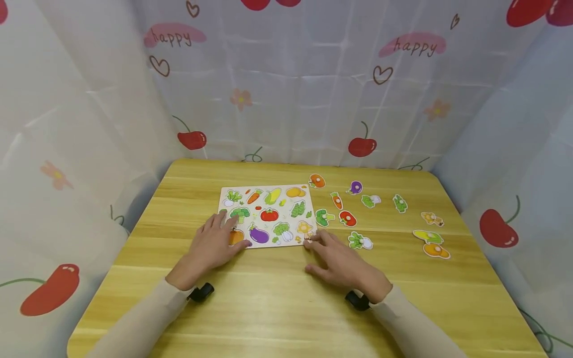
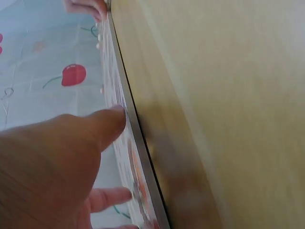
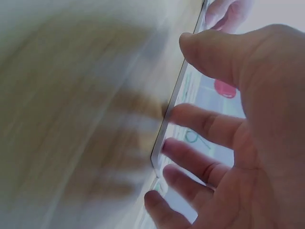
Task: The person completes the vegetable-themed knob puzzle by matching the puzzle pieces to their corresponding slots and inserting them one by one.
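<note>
A white board [image 1: 286, 216] printed with vegetables lies flat on the table. My left hand [image 1: 215, 243] rests over its near left corner with fingers spread, partly hiding the printed orange pumpkin. In the left wrist view, the left thumb [image 2: 112, 125] lies along the board's near edge. My right hand [image 1: 337, 258] is at the near right corner, its fingers loosely bent and the fingertips right at the edge. Nothing is gripped in it. Nearest to it are a loose white radish piece [image 1: 360, 241], a tomato piece [image 1: 347, 219] and a broccoli piece [image 1: 323, 217].
More knobbed pieces lie to the right: pumpkin [image 1: 317, 181], eggplant [image 1: 355, 187], carrot [image 1: 336, 200], leafy green [image 1: 370, 200], green pod-like piece [image 1: 400, 203], mushroom [image 1: 431, 219]. The corn [image 1: 423, 234] and yellow-orange piece [image 1: 436, 250] overlap. Printed curtains [image 1: 286, 99] surround the wooden table [image 1: 268, 308].
</note>
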Demonstrator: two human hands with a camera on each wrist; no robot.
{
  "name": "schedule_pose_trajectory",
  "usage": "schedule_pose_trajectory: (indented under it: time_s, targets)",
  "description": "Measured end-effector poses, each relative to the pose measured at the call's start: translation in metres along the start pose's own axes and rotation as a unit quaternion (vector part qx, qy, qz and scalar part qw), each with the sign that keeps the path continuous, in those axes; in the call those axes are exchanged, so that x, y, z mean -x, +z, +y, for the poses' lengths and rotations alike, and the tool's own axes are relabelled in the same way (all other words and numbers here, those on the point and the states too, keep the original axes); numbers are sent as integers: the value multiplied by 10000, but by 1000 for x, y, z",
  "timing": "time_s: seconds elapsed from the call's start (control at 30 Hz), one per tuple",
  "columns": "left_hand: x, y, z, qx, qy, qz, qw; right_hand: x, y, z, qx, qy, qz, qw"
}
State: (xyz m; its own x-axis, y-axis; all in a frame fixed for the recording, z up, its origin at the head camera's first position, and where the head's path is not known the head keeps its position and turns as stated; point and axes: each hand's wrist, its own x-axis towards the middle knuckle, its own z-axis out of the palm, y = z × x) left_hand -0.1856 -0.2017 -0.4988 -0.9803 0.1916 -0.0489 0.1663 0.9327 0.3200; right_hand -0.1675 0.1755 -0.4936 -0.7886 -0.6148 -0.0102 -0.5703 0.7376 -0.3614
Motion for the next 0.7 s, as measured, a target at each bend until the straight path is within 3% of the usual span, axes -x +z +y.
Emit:
schedule_pose_trajectory:
  time_s: [0.37, 0.7]
  targets:
    - [-14, -8, -24, 265, 397, -307, 9984, 11, -2, 6, 123, -228, 1, 9997]
    - [-11, -6, -22, 71, 765, -434, 9961, 27, -5, 15, -2, -307, 177, 9994]
